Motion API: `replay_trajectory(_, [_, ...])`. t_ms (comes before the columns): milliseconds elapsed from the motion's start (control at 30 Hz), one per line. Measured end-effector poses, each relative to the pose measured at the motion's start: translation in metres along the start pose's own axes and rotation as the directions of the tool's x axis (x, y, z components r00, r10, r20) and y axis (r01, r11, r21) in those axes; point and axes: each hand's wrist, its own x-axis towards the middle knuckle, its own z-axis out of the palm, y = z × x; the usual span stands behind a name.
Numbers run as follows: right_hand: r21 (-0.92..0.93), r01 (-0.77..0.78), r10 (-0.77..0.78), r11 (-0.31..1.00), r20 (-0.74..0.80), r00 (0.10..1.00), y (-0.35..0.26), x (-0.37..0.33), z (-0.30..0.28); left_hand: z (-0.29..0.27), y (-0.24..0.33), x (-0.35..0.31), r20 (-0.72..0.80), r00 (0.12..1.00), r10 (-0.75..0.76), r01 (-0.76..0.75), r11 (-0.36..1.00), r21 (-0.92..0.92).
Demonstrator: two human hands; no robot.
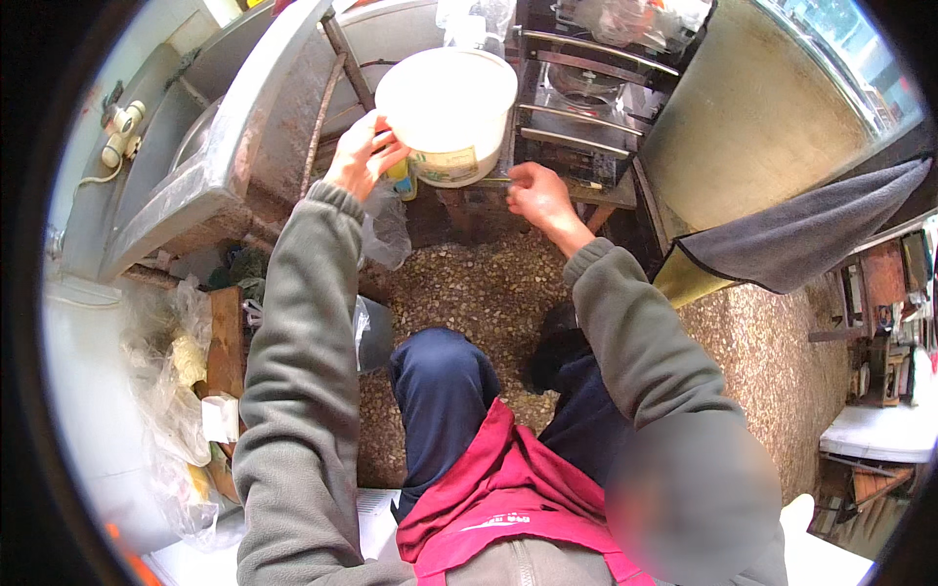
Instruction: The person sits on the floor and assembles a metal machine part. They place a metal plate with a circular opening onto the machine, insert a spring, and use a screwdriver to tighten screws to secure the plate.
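A round white plastic bucket (pixel 447 103) with a printed label low on its side stands out in front of me, its top washed out by bright light. My left hand (pixel 364 156) holds it at the left, fingers slightly spread against its wall. Just right of the bucket's lower side is my right hand (pixel 540 198), its fingers curled in by a thin metal edge. Whatever those fingers grip, if anything, is hidden. A yellow and blue package (pixel 403 183) shows partly behind the bucket, with a clear plastic bag (pixel 387 230) hanging below my left hand.
At the left is a metal sink (pixel 230 146). A black rack with metal bars (pixel 582 132) stands behind my right hand, and a grey cloth (pixel 806 230) hangs farther right. Plastic bags (pixel 171 391) crowd the left wall. A grey bin (pixel 373 337) sits beside my knee on the speckled floor (pixel 469 293).
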Motion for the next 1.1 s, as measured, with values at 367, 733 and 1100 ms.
replay_trajectory(367, [-0.546, 0.166, -0.224, 0.821, -0.042, 0.974, 0.017, 0.004, 0.021, 0.002, -0.001, 0.053, 0.103, 0.994, -0.029, 0.028, 1.0, 0.005])
replay_trajectory(733, [-0.486, 0.232, -0.172, 0.842, 0.165, 0.971, 0.0, -0.012, 0.024, -0.003, 0.001, 0.049, 0.134, 0.988, -0.072, 0.072, 0.997, 0.008])
replay_trajectory(1100, [-0.466, 0.267, -0.106, 0.844, 0.342, 0.934, -0.008, -0.018, 0.014, 0.006, 0.01, 0.035, 0.135, 0.989, -0.064, 0.059, 0.997, 0.045])
